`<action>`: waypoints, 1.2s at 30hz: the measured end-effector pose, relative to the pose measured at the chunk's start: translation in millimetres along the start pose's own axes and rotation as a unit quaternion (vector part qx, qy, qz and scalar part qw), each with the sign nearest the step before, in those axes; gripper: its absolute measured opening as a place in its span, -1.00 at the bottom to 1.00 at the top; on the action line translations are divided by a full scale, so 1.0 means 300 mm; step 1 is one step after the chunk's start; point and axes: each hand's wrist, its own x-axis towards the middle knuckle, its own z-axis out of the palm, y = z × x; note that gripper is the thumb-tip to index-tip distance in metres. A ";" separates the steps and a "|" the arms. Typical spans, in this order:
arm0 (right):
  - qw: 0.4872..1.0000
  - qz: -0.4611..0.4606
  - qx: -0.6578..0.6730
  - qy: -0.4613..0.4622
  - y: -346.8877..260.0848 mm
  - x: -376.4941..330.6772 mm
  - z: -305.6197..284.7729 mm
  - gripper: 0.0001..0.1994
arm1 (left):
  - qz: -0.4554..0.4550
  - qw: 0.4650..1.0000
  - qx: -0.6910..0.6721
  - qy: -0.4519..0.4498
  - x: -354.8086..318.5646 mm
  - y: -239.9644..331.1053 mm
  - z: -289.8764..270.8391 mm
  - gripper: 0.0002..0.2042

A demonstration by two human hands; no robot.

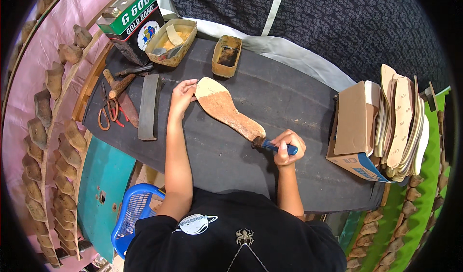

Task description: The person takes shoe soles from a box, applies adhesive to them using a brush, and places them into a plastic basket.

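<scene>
A shoe insole (226, 110) lies slantwise on the dark table, its wide end up and to the left. Most of its face looks brownish and coated, while the wide tip is paler. My left hand (182, 97) pinches the edge of that wide tip. A brush with a blue handle (292, 149) is gripped in my right hand (291, 144), thumb along the handle. Its dark, caked head (258, 142) touches the narrow end of the insole. The bristle tips are too small to make out.
Beyond the insole stand a small, dark-stained container (226, 56), a tub of yellowish paste (171, 43) and a metal can (130, 28). Scissors (108, 110), a hammer (120, 86) and a grey block (149, 108) lie left. A cardboard box (354, 120) with stacked insoles (401, 122) stands right.
</scene>
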 end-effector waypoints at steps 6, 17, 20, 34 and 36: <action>1.000 -0.018 -0.004 -0.014 -0.008 0.008 0.044 -0.79 | 0.000 1.000 -0.005 -0.001 0.005 -0.008 -0.007 -0.75; 0.994 0.053 0.051 0.076 0.021 -0.003 -0.016 -0.74 | -0.002 1.000 -0.007 0.000 0.005 -0.007 -0.004 -0.76; 0.992 0.050 0.067 0.093 0.024 -0.002 0.005 -0.75 | 0.001 1.000 -0.003 -0.004 0.011 -0.013 -0.005 -0.76; 0.983 0.098 0.099 0.122 0.045 -0.006 -0.011 -0.71 | 0.001 1.000 0.008 0.000 0.010 -0.013 -0.003 -0.75; 0.992 0.088 0.060 0.070 0.044 -0.010 0.001 -0.73 | 0.001 1.000 0.012 0.001 0.009 -0.014 -0.001 -0.75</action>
